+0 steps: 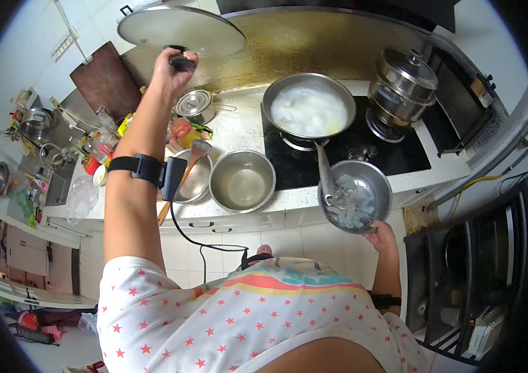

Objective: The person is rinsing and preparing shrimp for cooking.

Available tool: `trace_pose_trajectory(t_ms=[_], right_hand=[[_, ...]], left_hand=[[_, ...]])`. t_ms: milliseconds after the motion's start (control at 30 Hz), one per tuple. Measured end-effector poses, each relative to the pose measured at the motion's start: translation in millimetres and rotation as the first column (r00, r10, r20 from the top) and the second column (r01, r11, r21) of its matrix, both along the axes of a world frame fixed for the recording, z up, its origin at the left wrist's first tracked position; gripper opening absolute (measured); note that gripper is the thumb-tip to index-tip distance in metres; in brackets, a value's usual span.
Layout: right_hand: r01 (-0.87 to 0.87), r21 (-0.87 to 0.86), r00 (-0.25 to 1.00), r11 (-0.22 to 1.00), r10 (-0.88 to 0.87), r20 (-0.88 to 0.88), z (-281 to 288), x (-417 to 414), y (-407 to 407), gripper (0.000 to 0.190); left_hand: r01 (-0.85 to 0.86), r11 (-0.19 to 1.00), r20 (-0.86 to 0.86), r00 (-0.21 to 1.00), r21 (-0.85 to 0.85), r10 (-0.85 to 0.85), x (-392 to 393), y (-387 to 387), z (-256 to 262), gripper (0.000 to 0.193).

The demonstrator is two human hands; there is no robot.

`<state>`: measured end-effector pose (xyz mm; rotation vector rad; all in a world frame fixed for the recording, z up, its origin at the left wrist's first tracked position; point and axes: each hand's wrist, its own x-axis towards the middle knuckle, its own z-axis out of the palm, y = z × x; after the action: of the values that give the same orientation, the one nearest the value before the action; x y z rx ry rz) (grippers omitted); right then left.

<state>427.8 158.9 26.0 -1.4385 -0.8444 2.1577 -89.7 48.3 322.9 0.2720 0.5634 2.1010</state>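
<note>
High at the upper left, my left hand (175, 70) grips the black handle of a large glass lid (182, 30), which is tilted up in the air. My right hand (381, 237) holds the rim of a metal bowl (382, 184) in front of the counter's edge. Greyish translucent pieces of food (359, 207), which look like raw shrimp, lie in that bowl. On the left burner stands a deep frying pan (267, 106) of whitish, steaming or foaming liquid. Its long metal handle (324, 170) points towards me and overlaps the bowl in view.
A steel basin of clear liquid (267, 184) stands left of the black cooktop (403, 158). Beside it, a wooden-handled spatula (194, 158) rests across another metal bowl (201, 179). A steel steamer pot (401, 88) occupies the right burner. Bottles (93, 142) crowd the left counter.
</note>
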Motion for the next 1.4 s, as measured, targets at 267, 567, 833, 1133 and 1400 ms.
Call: trace_pose_trajectory(t_ms=[267, 567, 833, 1133, 1400], right_hand=[[0.197, 0.040, 0.980, 0.980, -0.197, -0.001, -15, -4, 8, 0.020], [0.451, 0.036, 0.889, 0.892, -0.452, 0.074, 33, -39, -3, 0.014], [0.545, 0.117, 0.836, 0.830, -0.549, -0.003, 43, -40, 0, 0.014], [0.516, 0.226, 0.833, 0.826, -0.546, 0.094, 102, -52, 1, 0.012], [0.473, 0.281, 0.859, 0.835, -0.508, 0.063, 138, -79, 11, 0.013]], left_hand=[[-0.149, 0.987, -0.092, 0.984, 0.055, 0.153, -121, -3, 71, 0.010], [-0.285, 0.958, -0.126, 0.950, 0.015, 0.285, -205, 47, 97, 0.009], [-0.337, 0.941, -0.216, 0.921, -0.027, 0.324, -259, 90, 99, 0.019], [-0.360, 0.928, -0.285, 0.903, -0.094, 0.322, -275, 105, 98, 0.048], [-0.359, 0.916, -0.295, 0.908, -0.181, 0.298, -224, 93, 64, 0.055]])
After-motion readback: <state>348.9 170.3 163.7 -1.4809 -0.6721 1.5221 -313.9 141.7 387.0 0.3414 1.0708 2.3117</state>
